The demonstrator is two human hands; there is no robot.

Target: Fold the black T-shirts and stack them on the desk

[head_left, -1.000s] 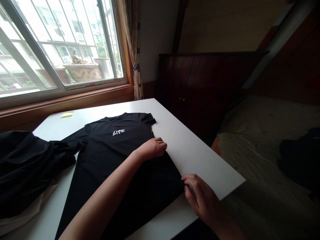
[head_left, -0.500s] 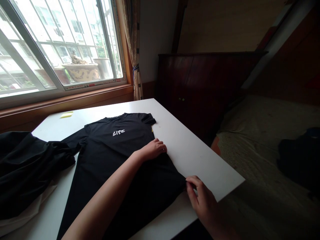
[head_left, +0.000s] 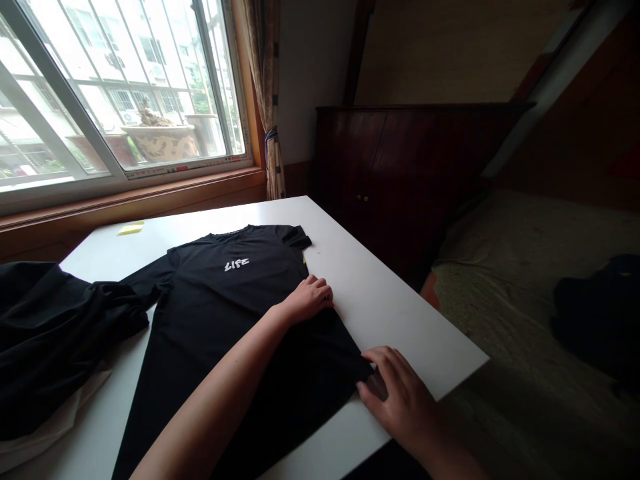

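Observation:
A black T-shirt [head_left: 220,320] with white lettering on its chest lies spread on the white table [head_left: 390,300], collar toward the window. Reaching across it, my left hand [head_left: 311,297] has its fingers curled closed on the shirt's right side edge. My right hand [head_left: 397,390] is at the lower right hem corner, thumb and index finger parted around the cloth. The shirt's near left part runs out of view at the bottom, and my left forearm covers some of its middle.
Another dark garment heap [head_left: 55,340] lies at the table's left, touching the shirt's sleeve. A yellow slip [head_left: 131,228] sits near the back edge. Beyond stand a window [head_left: 125,87], a curtain [head_left: 267,100] and a dark red cabinet [head_left: 400,160]. A bed [head_left: 510,267] is at right.
The thumb and fingers of my right hand have spread apart from their pinch on the hem corner. My left hand stays nearly in place on the side edge.

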